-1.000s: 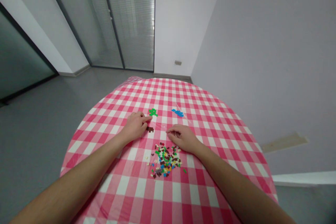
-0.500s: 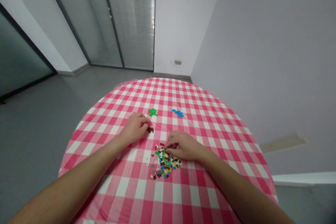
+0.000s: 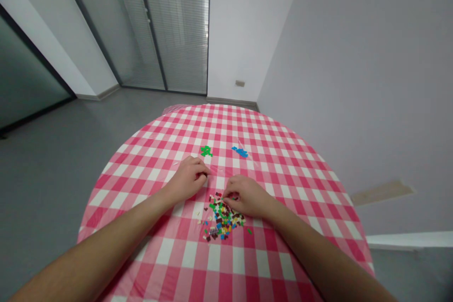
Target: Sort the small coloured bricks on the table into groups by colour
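A heap of tiny mixed-colour building bricks (image 3: 220, 223) lies on the near middle of the table. My right hand (image 3: 246, 194) rests over the heap's far edge, thumb and fingertips pinched at the bricks; whatever is between them is too small to name. Up and to the left, my left hand (image 3: 189, 178) is curled low over the cloth, fingers drawn together. It covers the spot of the small brown bricks, and only a dark bit shows under its fingers. Farther back sit a group of green bricks (image 3: 205, 151) and a group of blue bricks (image 3: 240, 152).
The round table wears a red-and-white checked cloth (image 3: 170, 250) under a clear plastic sheet. A lone green brick (image 3: 249, 231) lies right of the heap, and some pale bricks are scattered on its left. Glass doors and a white wall (image 3: 354, 66) stand beyond.
My left hand has shifted slightly right and nearer, now covering the brown bricks that showed beside its fingertips. My right hand has barely moved at the heap. The green and blue groups are unchanged.
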Tool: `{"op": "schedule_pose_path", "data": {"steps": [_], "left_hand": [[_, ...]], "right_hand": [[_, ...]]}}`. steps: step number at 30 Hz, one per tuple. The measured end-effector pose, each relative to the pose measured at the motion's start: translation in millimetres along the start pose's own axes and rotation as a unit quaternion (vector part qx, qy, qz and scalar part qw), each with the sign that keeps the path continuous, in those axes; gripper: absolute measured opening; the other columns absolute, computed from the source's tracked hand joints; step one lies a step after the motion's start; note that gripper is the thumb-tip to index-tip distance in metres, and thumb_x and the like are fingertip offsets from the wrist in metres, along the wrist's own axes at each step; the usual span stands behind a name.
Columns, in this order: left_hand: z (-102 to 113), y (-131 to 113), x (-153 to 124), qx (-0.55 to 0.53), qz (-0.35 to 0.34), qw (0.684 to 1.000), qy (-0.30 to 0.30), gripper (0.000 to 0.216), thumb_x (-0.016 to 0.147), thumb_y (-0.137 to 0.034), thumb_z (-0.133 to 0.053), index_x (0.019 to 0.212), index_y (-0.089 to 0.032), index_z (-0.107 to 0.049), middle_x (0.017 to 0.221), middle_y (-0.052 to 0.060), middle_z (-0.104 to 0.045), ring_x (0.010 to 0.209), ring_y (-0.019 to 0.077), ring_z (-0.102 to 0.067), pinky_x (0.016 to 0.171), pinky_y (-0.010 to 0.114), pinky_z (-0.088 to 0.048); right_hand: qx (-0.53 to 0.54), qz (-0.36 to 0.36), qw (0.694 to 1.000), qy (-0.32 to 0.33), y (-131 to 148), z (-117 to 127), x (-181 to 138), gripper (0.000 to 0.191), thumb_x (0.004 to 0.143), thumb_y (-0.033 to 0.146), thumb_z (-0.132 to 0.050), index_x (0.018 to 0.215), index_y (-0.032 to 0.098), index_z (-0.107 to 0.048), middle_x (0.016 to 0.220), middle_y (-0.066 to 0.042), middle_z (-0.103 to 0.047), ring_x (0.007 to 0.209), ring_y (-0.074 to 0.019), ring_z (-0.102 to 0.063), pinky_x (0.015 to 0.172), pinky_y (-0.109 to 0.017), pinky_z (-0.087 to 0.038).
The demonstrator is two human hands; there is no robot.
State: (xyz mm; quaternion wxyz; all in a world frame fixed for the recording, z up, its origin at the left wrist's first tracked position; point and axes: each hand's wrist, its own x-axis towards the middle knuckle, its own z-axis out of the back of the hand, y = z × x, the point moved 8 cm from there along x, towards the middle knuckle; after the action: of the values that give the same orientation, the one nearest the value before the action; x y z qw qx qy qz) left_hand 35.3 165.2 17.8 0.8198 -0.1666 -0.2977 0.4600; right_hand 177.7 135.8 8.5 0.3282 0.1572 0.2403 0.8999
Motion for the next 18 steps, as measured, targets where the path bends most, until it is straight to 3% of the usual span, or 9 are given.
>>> {"op": "schedule_pose_path", "data": {"steps": [8, 18], "left_hand": [[-7.7, -29.3, -4.3, -0.054, -0.062, 0.996, 0.029, 0.012, 0.087, -0.024, -0.061, 0.089, -0.025, -0.073, 0.085, 0.003, -0.067, 0.087, 0.0209, -0.057, 0.084, 0.038, -0.045], [-8.5, -31.0, -4.3, -0.066, -0.065, 0.996, 0.017, 0.011, 0.087, -0.026, -0.063, 0.082, -0.024, -0.073, 0.082, 0.003, -0.066, 0.084, 0.0204, -0.057, 0.079, 0.037, -0.045]], "right_hand": [[0.027, -0.003, 0.991, -0.129, -5.1, 18.0, 1.4, 0.01, 0.086, 0.02, -0.061, 0.081, 0.019, -0.069, 0.076, -0.005, -0.067, 0.074, -0.0175, -0.059, 0.069, -0.029, -0.044], [0.06, -0.01, 0.987, -0.147, -5.5, 15.8, 3.9, 0.013, 0.091, 0.02, -0.057, 0.081, 0.019, -0.065, 0.078, -0.004, -0.066, 0.074, -0.0164, -0.058, 0.07, -0.028, -0.044]]}}
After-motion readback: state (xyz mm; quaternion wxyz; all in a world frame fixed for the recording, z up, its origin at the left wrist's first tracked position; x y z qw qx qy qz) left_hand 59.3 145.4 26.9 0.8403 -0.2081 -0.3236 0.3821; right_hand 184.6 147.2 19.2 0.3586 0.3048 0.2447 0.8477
